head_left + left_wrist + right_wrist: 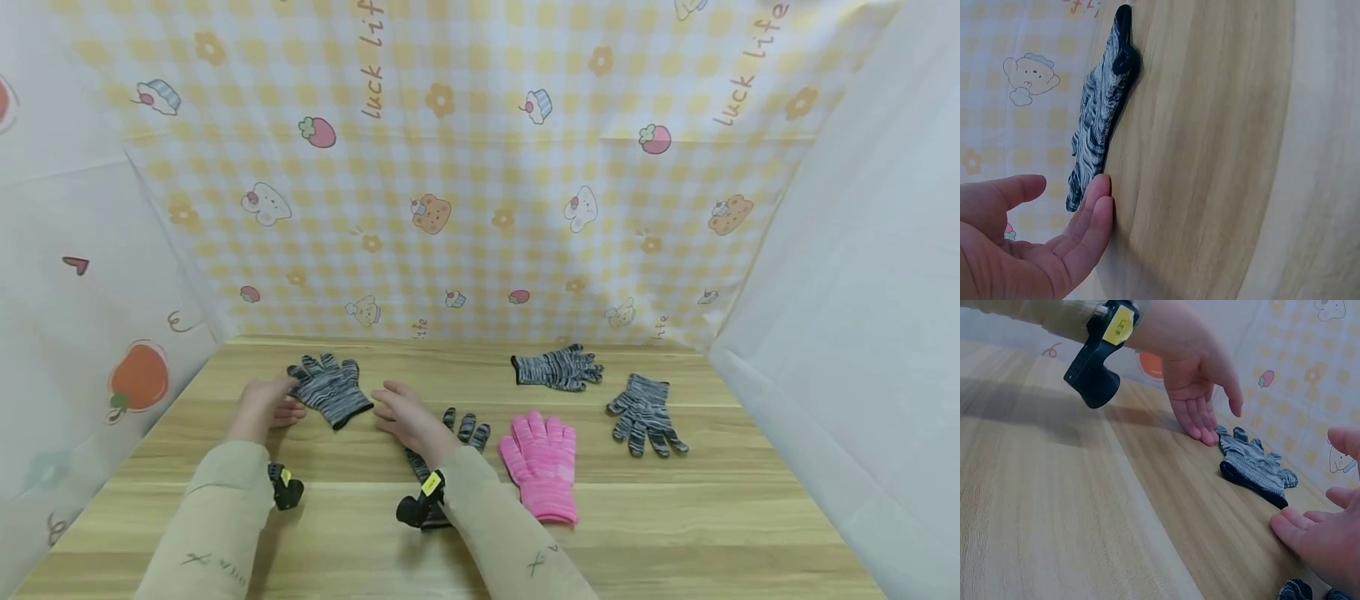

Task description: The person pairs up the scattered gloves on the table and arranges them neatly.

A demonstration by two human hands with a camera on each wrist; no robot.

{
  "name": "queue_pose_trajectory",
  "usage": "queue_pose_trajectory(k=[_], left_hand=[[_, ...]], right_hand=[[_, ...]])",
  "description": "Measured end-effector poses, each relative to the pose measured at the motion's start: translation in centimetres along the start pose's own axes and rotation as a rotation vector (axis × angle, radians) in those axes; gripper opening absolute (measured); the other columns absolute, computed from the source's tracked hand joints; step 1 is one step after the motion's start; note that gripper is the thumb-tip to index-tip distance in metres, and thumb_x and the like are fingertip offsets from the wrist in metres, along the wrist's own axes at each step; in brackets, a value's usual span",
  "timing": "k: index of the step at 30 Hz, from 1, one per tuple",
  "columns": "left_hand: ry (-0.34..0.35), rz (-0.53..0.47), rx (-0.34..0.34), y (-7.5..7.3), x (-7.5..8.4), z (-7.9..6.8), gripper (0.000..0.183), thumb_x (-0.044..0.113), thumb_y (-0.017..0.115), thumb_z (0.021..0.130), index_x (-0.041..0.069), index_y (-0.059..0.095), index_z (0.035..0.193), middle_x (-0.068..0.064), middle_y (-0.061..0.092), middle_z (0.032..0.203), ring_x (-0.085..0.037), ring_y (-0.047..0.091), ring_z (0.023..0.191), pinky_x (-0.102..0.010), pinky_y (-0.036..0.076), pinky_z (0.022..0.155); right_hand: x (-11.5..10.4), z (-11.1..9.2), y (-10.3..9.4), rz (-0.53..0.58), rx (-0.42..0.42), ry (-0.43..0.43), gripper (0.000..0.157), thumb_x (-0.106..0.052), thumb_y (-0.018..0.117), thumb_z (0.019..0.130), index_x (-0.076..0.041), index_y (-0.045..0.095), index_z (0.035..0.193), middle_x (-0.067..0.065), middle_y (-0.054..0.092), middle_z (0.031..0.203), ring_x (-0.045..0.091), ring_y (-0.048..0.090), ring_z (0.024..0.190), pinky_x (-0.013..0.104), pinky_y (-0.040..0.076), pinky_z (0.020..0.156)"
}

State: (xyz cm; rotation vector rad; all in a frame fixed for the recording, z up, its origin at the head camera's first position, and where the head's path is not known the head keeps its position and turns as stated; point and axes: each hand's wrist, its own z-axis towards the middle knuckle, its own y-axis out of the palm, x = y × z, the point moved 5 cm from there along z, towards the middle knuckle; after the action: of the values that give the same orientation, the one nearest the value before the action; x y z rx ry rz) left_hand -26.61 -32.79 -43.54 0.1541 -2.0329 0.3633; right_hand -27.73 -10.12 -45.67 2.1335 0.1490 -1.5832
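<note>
A grey-and-black knit glove [330, 390] with a dark cuff lies flat at the back left of the table, between both hands. My left hand [264, 404] is at its finger side; in the left wrist view the fingertips [1103, 209] are right at the glove's end, thumb raised apart. On the cuff side is my right hand [408, 417], its fingers extended toward the black hem [1254, 486] in the right wrist view. Beneath the right wrist lies another grey glove [471, 432], partly hidden by the hand and the wrist camera. Neither hand grips anything.
A pink glove [542, 467] lies right of the right forearm. Two more grey knit gloves, one at the back [558, 368] and one at the right [647, 417], rest on the wooden table [675, 517]. A checked cloth [480, 167] hangs behind the table; white cloth flanks both sides.
</note>
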Motion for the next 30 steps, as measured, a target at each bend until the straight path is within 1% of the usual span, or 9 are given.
queue_pose_trajectory(k=[3, 5, 9, 13, 15, 20, 26, 30], left_hand=[[-0.019, 0.008, 0.019, 0.4, 0.1, -0.1, 0.065, 0.022, 0.046, 0.096, -0.025, 0.023, 0.135, -0.009, 0.063, 0.06, -0.018, 0.066, 0.054, -0.03, 0.057, 0.057], [-0.025, 0.012, 0.032, 0.6, 0.3, -0.1, 0.065, 0.023, 0.048, 0.096, -0.025, 0.025, 0.134, -0.01, 0.063, 0.06, -0.018, 0.066, 0.054, -0.031, 0.057, 0.057], [-0.038, 0.017, 0.033, 0.9, 0.4, -0.2, 0.067, 0.023, 0.049, 0.096, -0.024, 0.023, 0.136, -0.011, 0.063, 0.061, -0.019, 0.066, 0.054, -0.03, 0.057, 0.057], [-0.057, 0.01, 0.037, 1.2, 0.4, -0.4, 0.069, 0.022, 0.05, 0.096, -0.022, 0.019, 0.139, -0.011, 0.063, 0.061, -0.019, 0.066, 0.054, -0.03, 0.057, 0.058], [-0.06, 0.006, 0.044, 1.3, 0.4, -0.5, 0.068, 0.021, 0.051, 0.095, -0.022, 0.02, 0.139, -0.01, 0.063, 0.06, -0.018, 0.065, 0.054, -0.03, 0.057, 0.059], [-0.032, -0.009, 0.045, 1.7, 0.5, -1.0, 0.063, 0.018, 0.053, 0.094, -0.022, 0.028, 0.135, -0.01, 0.063, 0.061, -0.017, 0.065, 0.054, -0.03, 0.057, 0.06], [-0.031, -0.045, 0.04, 1.9, 0.3, -0.6, 0.058, 0.014, 0.055, 0.094, -0.022, 0.032, 0.133, -0.01, 0.062, 0.058, -0.017, 0.065, 0.052, -0.029, 0.057, 0.057], [-0.03, -0.026, 0.039, 2.2, 0.0, -0.5, 0.053, 0.011, 0.056, 0.093, -0.019, 0.037, 0.131, -0.009, 0.063, 0.059, -0.016, 0.064, 0.052, -0.028, 0.056, 0.056]], right_hand=[[0.1, 0.1, 0.0, -0.017, -0.019, -0.012, 0.062, -0.018, 0.056, 0.097, 0.0, 0.026, 0.149, 0.022, 0.033, 0.146, 0.038, 0.041, 0.129, 0.044, 0.041, 0.102], [0.1, 0.2, 0.1, -0.02, -0.035, -0.018, 0.063, -0.018, 0.056, 0.097, -0.001, 0.025, 0.149, 0.022, 0.033, 0.146, 0.038, 0.041, 0.129, 0.043, 0.041, 0.102], [0.3, 0.4, 0.3, -0.019, -0.067, -0.02, 0.065, -0.019, 0.056, 0.097, -0.001, 0.023, 0.15, 0.024, 0.031, 0.147, 0.038, 0.04, 0.129, 0.044, 0.04, 0.103], [0.4, 0.4, 0.4, -0.02, -0.072, -0.015, 0.065, -0.018, 0.056, 0.097, -0.002, 0.023, 0.15, 0.024, 0.03, 0.148, 0.038, 0.04, 0.129, 0.044, 0.04, 0.102], [0.4, 0.3, 0.5, -0.022, -0.074, -0.014, 0.064, -0.017, 0.056, 0.097, -0.001, 0.023, 0.15, 0.023, 0.03, 0.148, 0.038, 0.041, 0.129, 0.045, 0.04, 0.102], [0.5, 0.4, 0.8, -0.029, -0.087, -0.014, 0.063, -0.017, 0.054, 0.098, 0.0, 0.022, 0.15, 0.023, 0.031, 0.148, 0.038, 0.04, 0.13, 0.045, 0.039, 0.103], [0.5, 0.5, 0.8, -0.044, -0.077, -0.011, 0.063, -0.018, 0.055, 0.098, 0.002, 0.023, 0.149, 0.023, 0.035, 0.145, 0.037, 0.04, 0.13, 0.044, 0.04, 0.103], [0.6, 0.6, 0.8, -0.044, -0.069, -0.007, 0.064, -0.018, 0.057, 0.097, 0.004, 0.025, 0.147, 0.023, 0.037, 0.144, 0.036, 0.041, 0.129, 0.043, 0.041, 0.102]])
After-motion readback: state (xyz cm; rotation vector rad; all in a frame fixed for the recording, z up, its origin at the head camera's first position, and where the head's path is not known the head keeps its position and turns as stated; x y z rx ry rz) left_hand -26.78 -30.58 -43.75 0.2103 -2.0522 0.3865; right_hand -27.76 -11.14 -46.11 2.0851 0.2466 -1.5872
